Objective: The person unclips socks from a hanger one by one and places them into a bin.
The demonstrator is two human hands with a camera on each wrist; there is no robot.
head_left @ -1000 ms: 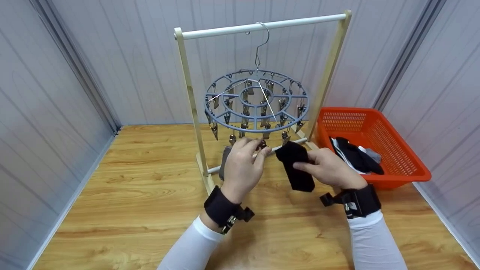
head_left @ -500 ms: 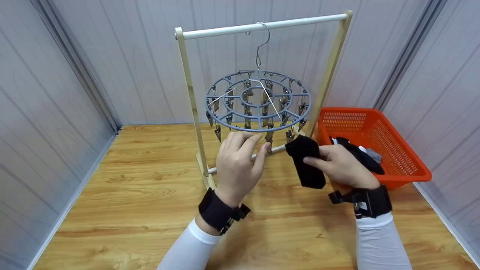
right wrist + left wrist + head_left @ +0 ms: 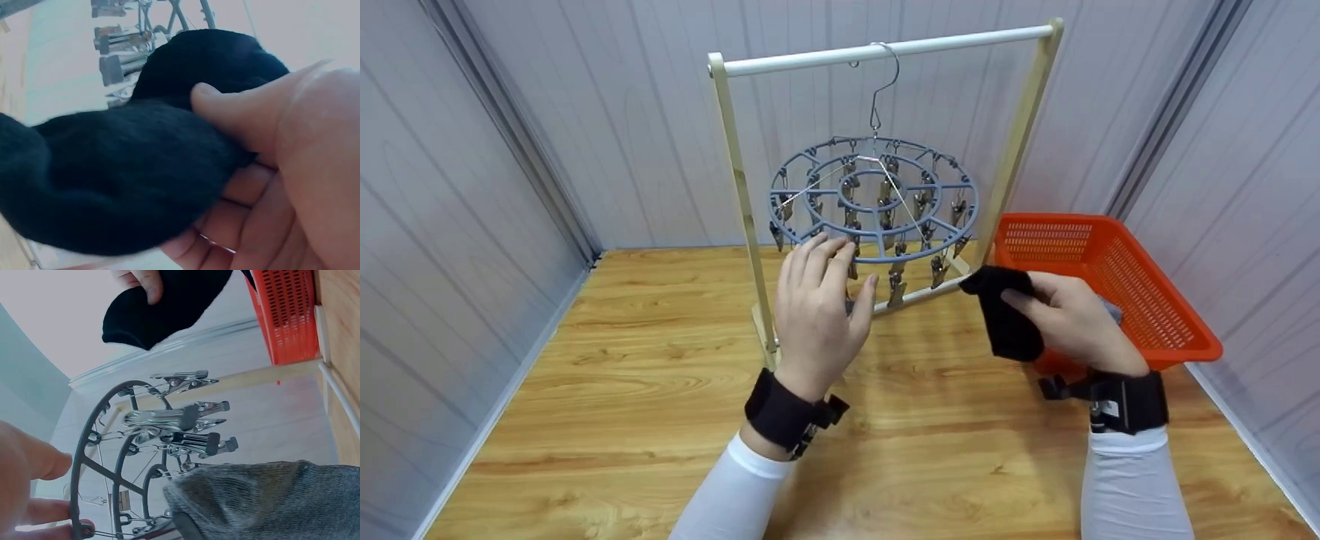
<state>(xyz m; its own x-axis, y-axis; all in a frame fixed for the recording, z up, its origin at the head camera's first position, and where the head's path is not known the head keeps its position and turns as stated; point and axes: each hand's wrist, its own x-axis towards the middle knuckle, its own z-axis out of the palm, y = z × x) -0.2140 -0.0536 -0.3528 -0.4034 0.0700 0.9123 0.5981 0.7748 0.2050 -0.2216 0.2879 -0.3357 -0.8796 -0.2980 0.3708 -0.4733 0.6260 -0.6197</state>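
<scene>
My right hand (image 3: 1072, 319) pinches a black sock (image 3: 1009, 315) between thumb and fingers, in front of the basket. Its dark folds fill much of the right wrist view. At the near left rim of a round grey clip hanger (image 3: 877, 259) is my left hand (image 3: 817, 315), fingers slightly bent; the left wrist view has its fingertips at the outer ring. Many metal clips hang from the rings, with a metal clip (image 3: 896, 289) low at the front. A grey sock (image 3: 253, 500) hangs from a clip near the left hand, mostly hidden by that hand in the head view.
The hanger hooks over the white bar (image 3: 810, 61) of a wooden stand (image 3: 739, 180). An orange basket (image 3: 1174, 307) stands right of it; a grey cloth piece (image 3: 1112, 309) shows inside, the remaining contents hidden behind the right hand. Panel walls surround the wooden tabletop (image 3: 645, 420).
My left hand has moved from the front clips up and left to the hanger's rim. The hanger has turned a little. My right hand has carried the black sock right, towards the basket.
</scene>
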